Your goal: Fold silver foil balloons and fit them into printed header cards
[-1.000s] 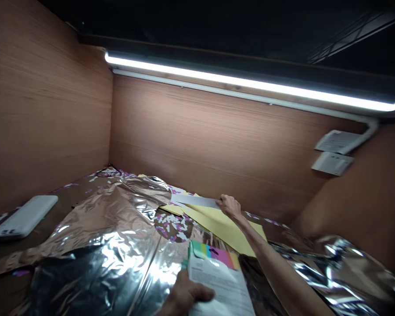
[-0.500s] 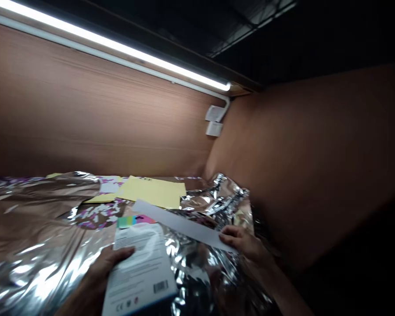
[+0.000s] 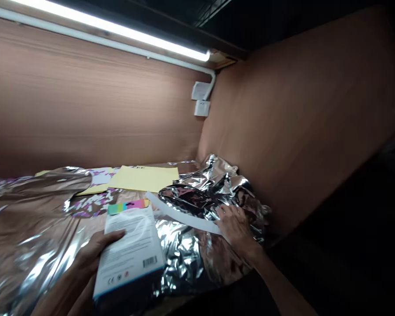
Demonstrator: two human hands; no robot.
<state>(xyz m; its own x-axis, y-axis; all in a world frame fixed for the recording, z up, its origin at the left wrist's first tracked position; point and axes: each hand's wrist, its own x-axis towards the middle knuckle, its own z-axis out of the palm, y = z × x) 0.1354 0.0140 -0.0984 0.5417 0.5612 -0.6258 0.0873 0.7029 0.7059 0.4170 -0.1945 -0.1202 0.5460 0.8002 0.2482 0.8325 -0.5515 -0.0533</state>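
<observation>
Silvery foil sheeting (image 3: pixel 213 188) bunches into a crumpled mound against the wood-veneer side wall (image 3: pixel 283 131) in the head view. The person's right hand (image 3: pixel 237 226) sits at the near edge of that mound, its fingers (image 3: pixel 225 215) curled in a narrow grip around one end of a white paper strip (image 3: pixel 184 215). That strip runs back across the foil, its far end lifted just clear and pointing towards a yellow paper sheet (image 3: pixel 145 178).

The main change is that the right hand has travelled away from the yellow paper and now works over the foil, taking the strip with it. The view has also swung towards the side wall, leaving the yellow paper further off.

The left hand (image 3: pixel 95 250) grips a card product packet (image 3: pixel 128 250) from below, with its thumb lying across the printed face. The packet tilts up towards the camera, showing a barcode (image 3: pixel 149 262) near one corner and a multicoloured band (image 3: pixel 128 206) along its far edge. The packet and strip are close together but not touching.

Beyond them, purple and white confetti (image 3: pixel 88 206) lies in a gap in the foil. A white LED light bar (image 3: pixel 118 28) runs along the back wall panel (image 3: pixel 85 109), above two white wall-mounted boxes (image 3: pixel 202 108).
</observation>
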